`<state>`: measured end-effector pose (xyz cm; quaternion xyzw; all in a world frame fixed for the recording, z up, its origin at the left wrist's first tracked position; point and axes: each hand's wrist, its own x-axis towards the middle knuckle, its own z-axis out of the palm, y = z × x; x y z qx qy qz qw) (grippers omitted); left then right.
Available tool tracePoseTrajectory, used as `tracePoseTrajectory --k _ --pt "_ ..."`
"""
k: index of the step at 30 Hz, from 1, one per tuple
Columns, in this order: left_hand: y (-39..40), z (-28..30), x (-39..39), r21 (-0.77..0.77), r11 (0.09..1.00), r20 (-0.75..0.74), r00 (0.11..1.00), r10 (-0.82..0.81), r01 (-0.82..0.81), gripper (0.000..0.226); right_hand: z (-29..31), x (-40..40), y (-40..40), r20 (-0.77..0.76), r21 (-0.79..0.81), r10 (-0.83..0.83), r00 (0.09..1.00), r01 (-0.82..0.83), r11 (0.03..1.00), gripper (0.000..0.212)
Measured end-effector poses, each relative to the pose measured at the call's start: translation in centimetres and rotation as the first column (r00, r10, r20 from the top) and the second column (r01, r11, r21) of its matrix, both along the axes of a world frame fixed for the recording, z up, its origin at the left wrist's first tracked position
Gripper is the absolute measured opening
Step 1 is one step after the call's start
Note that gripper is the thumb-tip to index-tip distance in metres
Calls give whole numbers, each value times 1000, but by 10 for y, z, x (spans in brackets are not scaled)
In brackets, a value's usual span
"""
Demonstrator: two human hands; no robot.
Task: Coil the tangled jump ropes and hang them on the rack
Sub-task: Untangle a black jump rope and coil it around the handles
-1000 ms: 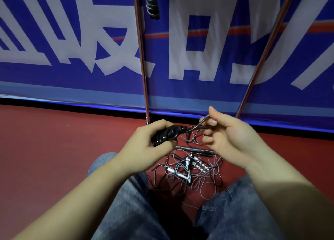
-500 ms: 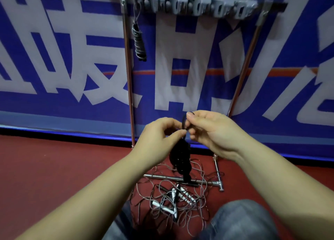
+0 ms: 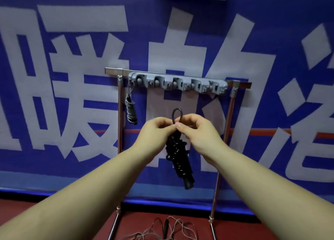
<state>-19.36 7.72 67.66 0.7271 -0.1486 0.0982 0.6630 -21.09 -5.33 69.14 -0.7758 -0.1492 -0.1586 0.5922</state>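
Note:
A black coiled jump rope (image 3: pixel 178 156) hangs from my two hands, its handles pointing down and a small loop standing up above my fingers. My left hand (image 3: pixel 157 131) and my right hand (image 3: pixel 194 129) both pinch the rope just under that loop. Above them is the metal rack (image 3: pixel 238 85) with a grey row of hooks (image 3: pixel 177 83). A grey coiled rope (image 3: pixel 131 109) hangs from the leftmost hook. Tangled thin ropes (image 3: pixel 162 230) lie on the red floor between the rack's legs.
A blue banner with large white characters (image 3: pixel 72 77) covers the wall right behind the rack. The rack's two upright poles (image 3: pixel 119 131) stand left and right of my hands. The hooks to the right of the grey rope carry nothing.
Both hands have lifted the black coil from near the floor to just below the hooks. The loop now stands up between my fingers. My view has tilted upward.

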Motion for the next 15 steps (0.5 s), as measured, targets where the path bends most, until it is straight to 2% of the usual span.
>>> tracePoseTrajectory --k 4,8,15 --pt "9 27 40 -57 997 -22 998 60 -61 11 28 49 16 33 -35 -18 999 20 999 5" --pt "23 51 87 -61 984 -5 985 170 -170 16 50 105 41 45 -30 -58 997 59 998 13" --pt "44 63 167 -86 957 1 961 277 -276 11 58 193 84 -91 -2 -155 984 156 988 25"
